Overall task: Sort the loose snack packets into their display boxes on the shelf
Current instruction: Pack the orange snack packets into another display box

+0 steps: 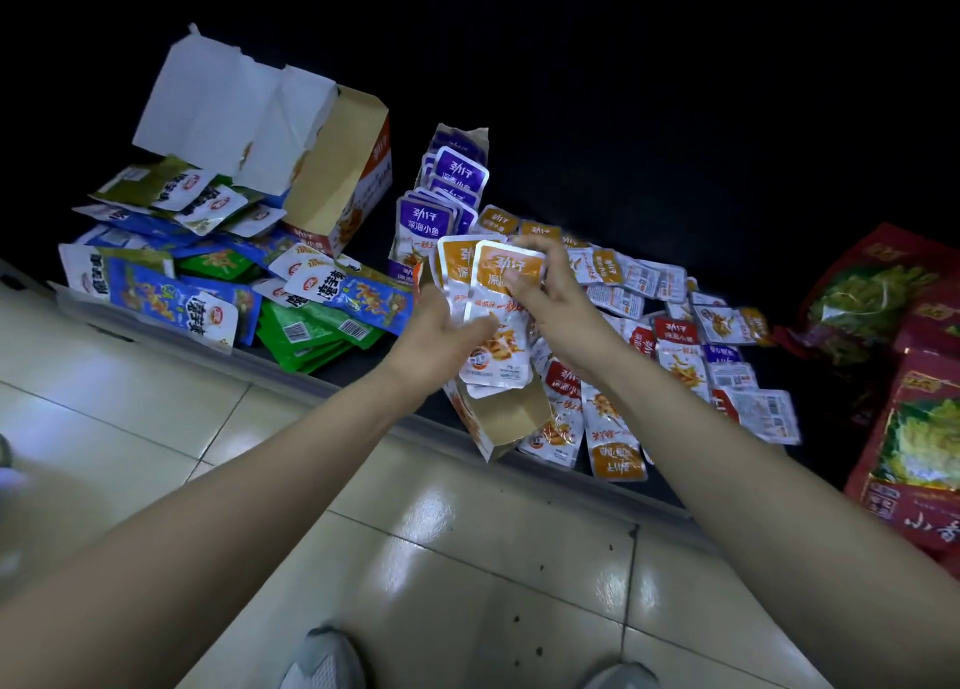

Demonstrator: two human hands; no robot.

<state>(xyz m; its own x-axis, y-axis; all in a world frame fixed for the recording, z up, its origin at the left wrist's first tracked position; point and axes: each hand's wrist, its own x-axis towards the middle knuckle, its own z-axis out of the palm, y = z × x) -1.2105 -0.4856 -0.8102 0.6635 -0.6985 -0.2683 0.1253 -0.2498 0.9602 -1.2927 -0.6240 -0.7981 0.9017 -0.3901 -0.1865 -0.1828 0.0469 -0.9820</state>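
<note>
dark low shelf (353,395) over pale tiles (156,428) | left hand (441,335) grips orange-topped silver foil packets (506,273), right hand (545,299) pinches the front one, above the open cardboard box (506,418) at the shelf's front edge | purple foil packets (423,221) look boxed; loose heaps (675,335) unsorted

- Shelf (675,169): bare and dark behind the packets; open from above.
- Rear left: tall display box (337,184), flaps raised, blocks access; a heap of blue and green packets (218,299) covers the shelf before it.
- Centre: purple packets (441,205) stand just behind the orange packets (498,293), which the left hand (441,335) and right hand (550,299) grip above a low open box (498,423).
- Right: loose packets (691,335) carpet the shelf; large red bags (914,376) close off the far end.
- Tiled floor (363,532): open in front.
</note>
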